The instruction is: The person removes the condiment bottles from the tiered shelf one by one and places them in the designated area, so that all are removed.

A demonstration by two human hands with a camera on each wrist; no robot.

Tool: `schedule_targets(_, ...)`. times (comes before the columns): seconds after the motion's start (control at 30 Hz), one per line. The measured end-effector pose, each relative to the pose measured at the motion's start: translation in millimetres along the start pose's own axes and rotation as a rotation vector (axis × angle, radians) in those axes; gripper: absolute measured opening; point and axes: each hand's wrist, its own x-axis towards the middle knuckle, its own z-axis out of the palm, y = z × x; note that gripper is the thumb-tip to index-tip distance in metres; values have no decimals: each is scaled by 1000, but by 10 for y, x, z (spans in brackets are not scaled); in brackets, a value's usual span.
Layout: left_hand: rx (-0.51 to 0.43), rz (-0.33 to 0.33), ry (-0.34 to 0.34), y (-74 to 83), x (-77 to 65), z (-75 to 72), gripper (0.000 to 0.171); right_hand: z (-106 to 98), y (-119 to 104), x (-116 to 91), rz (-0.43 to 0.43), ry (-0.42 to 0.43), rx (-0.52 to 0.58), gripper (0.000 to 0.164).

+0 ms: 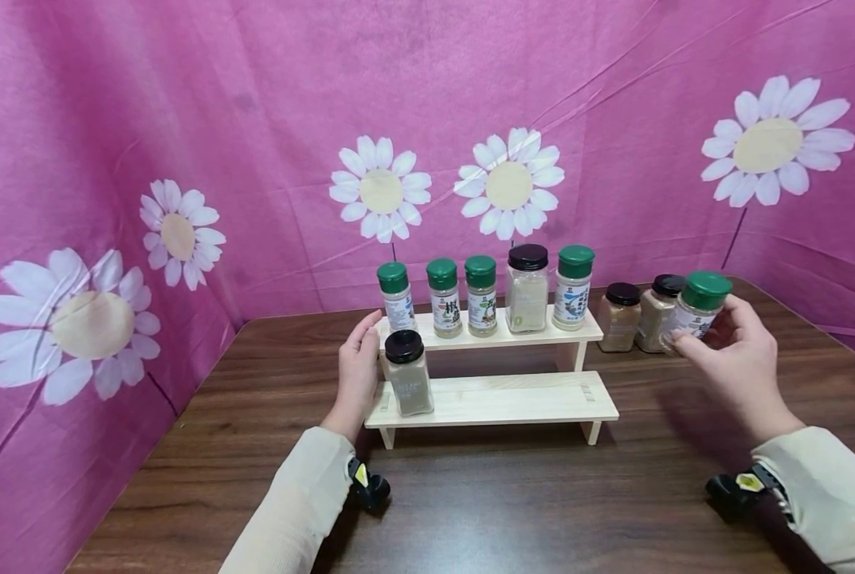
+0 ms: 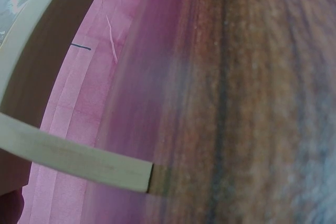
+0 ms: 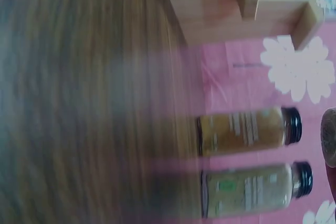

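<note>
My right hand [image 1: 743, 367] grips a spice jar with a green cap [image 1: 705, 296] off the table, in front of two black-capped jars. In the right wrist view only that held jar's base [image 3: 329, 137] shows at the edge. My left hand [image 1: 358, 371] touches the left end of the two-step wooden rack [image 1: 513, 397], beside a black-capped spice jar [image 1: 413, 387] on the lower step. Along the upper step stand several green-capped shakers [image 1: 445, 307] and one tall black-capped jar [image 1: 527, 295]. The left wrist view shows the rack's side [image 2: 79, 153] and a fingertip [image 2: 10, 205].
A brown spice jar [image 1: 619, 323] and a paler black-capped spice jar [image 1: 653, 319] stand on the table right of the rack. Behind the dark wooden table [image 1: 513, 502] hangs a pink cloth with daisies [image 1: 269, 104].
</note>
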Motion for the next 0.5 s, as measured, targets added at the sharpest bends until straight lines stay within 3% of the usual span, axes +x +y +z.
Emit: schedule_targets(0.5, 27, 8, 0, 14, -9, -8, 36, -198, 331, 200, 83, -48, -112, 55)
